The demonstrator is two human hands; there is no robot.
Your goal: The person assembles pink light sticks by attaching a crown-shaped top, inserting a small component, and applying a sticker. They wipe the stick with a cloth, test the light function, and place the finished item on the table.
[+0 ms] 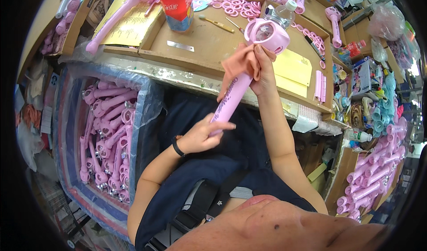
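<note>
Both hands grip a pink wand (240, 80), left hand (202, 135) low, right hand (262, 73) pressing an orange cloth (238, 64) near its head.

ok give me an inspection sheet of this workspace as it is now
surface: wooden tray bench, mostly covered
job's things: pink wand toy, orange cloth on its shaft
clutter: pink rings, red-labelled bottle, yellow sheets, metal strip
hands: left hand grips the shaft's lower end; right hand presses the cloth below the head
cables: nothing seen
surroundings: bin of pink wands at left, more wands at right
</note>
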